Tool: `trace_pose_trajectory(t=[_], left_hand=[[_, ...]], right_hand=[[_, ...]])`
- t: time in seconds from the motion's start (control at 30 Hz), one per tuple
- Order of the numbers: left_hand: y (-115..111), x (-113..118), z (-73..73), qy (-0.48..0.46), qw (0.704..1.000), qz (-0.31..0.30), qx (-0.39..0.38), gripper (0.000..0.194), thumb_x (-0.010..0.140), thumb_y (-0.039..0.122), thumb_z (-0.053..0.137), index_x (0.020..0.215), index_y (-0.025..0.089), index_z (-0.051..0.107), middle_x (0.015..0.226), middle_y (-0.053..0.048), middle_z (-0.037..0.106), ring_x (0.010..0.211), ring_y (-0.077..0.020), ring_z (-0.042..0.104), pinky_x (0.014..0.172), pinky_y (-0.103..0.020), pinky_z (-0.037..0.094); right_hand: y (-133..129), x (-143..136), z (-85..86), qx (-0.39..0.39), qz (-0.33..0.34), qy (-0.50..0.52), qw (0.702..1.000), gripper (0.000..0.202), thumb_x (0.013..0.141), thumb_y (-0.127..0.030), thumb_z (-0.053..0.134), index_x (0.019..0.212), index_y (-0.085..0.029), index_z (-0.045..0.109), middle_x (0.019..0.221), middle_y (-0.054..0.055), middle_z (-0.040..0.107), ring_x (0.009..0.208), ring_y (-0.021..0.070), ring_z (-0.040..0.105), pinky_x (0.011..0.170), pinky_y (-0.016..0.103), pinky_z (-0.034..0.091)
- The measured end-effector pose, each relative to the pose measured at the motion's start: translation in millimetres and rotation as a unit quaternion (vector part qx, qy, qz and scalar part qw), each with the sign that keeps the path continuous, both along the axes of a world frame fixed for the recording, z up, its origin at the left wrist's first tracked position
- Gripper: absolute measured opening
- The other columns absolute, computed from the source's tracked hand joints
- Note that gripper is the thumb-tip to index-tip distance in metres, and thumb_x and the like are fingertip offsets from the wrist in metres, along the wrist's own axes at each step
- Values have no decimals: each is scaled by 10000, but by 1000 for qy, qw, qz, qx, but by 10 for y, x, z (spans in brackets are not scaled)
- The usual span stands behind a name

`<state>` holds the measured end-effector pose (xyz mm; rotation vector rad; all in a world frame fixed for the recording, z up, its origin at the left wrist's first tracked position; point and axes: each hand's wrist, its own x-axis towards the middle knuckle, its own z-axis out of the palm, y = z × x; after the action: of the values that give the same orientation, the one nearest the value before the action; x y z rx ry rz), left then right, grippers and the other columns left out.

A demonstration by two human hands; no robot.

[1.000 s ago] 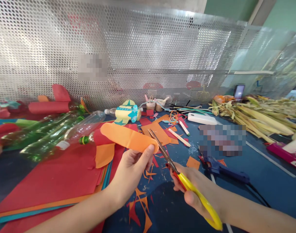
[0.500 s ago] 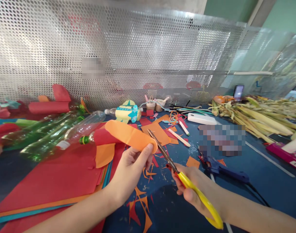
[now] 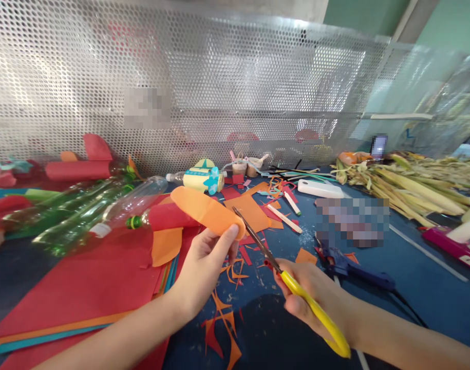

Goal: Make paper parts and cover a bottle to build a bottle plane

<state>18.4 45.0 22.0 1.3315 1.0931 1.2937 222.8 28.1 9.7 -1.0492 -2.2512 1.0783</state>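
An orange paper strip [image 3: 200, 209] with rounded ends is pinched between the thumb and fingers of my left hand [image 3: 209, 257]. My right hand [image 3: 312, 295] grips yellow-handled scissors [image 3: 304, 295]. Their blades point up and left, the tips close beside the strip's near rounded end; whether they touch it I cannot tell. Behind the strip lies a bottle wrapped in red paper [image 3: 167, 218] with a green cap. Orange and red paper scraps [image 3: 223, 318] are scattered on the blue table between my forearms.
Left, stacked coloured paper [image 3: 92, 277] lies beside green plastic bottles [image 3: 69, 221]. A yellow paper-wrapped bottle [image 3: 198, 179] stands out at the back. A blue glue gun [image 3: 354, 270], a purple power strip [image 3: 450, 244] and dried husks [image 3: 415, 190] are on the right. A perforated metal panel [image 3: 227, 77] rises behind.
The orange strip and my left hand have shifted slightly left, and the strip tilts a little more steeply. My right hand with the scissors has moved slightly left too.
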Motion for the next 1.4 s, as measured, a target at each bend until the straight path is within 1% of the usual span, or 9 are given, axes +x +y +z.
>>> trace_pose_trajectory(t=[0.13,0.27,0.4,0.73,0.93,1.07,1.17,1.3,1.4], left_hand=[[0,18,9,20,1000,17,1,389,837,483,559,595,185,498,553,52,433,549,-98,393,565,-234,350],[-6,30,8,27,999,18,-1,396,829,486,569,584,179,515,552,48,450,541,-94,400,554,-229,349],[-12,35,-6,24,1000,19,-4,388,826,488,577,596,179,532,556,47,459,544,-97,410,553,-231,354],[-19,60,20,17,1000,20,5,395,828,458,583,553,188,496,523,54,431,518,-91,389,540,-225,340],[-30,66,59,7,1000,25,-4,403,762,409,658,484,182,475,499,55,436,513,-83,364,515,-208,328],[-22,41,32,6,1000,21,-21,365,754,448,665,543,182,533,521,49,472,520,-88,386,515,-212,336],[-20,19,-6,9,999,18,-26,384,786,481,636,568,185,522,535,50,472,529,-91,407,537,-218,349],[-42,22,-11,-12,1000,10,-16,373,825,490,591,614,189,528,574,45,498,555,-101,449,574,-225,381],[-66,39,10,-13,1000,12,-12,364,840,490,571,640,189,533,589,43,490,565,-107,446,572,-231,388]], right_hand=[[-1,-4,-9,3,20,13,1000,667,740,-870,187,753,-219,334,634,-40,371,513,110,337,486,262,285],[-22,-1,49,-7,42,3,999,704,721,-882,169,793,-208,362,674,-15,426,529,115,349,486,263,290],[-33,-8,93,-11,35,-2,999,737,699,-896,150,791,-201,377,682,3,456,538,123,364,490,266,286],[-20,-6,81,-3,41,5,999,720,729,-874,177,816,-195,398,689,-5,454,534,117,366,494,257,286],[-12,-6,71,-29,44,2,999,728,715,-884,186,824,-195,395,705,-5,442,557,115,357,489,248,283],[-11,13,81,-52,48,0,997,749,684,-903,197,830,-195,391,695,-12,423,548,108,330,478,246,269],[-30,19,115,-48,57,2,997,766,664,-914,185,841,-196,384,667,-32,385,528,101,289,467,247,248],[-51,3,153,-25,60,12,998,764,685,-902,172,855,-192,395,673,-36,379,526,100,289,478,251,250],[-50,-16,154,-19,64,28,997,750,717,-883,159,862,-187,397,683,-32,373,519,101,297,465,250,251]])
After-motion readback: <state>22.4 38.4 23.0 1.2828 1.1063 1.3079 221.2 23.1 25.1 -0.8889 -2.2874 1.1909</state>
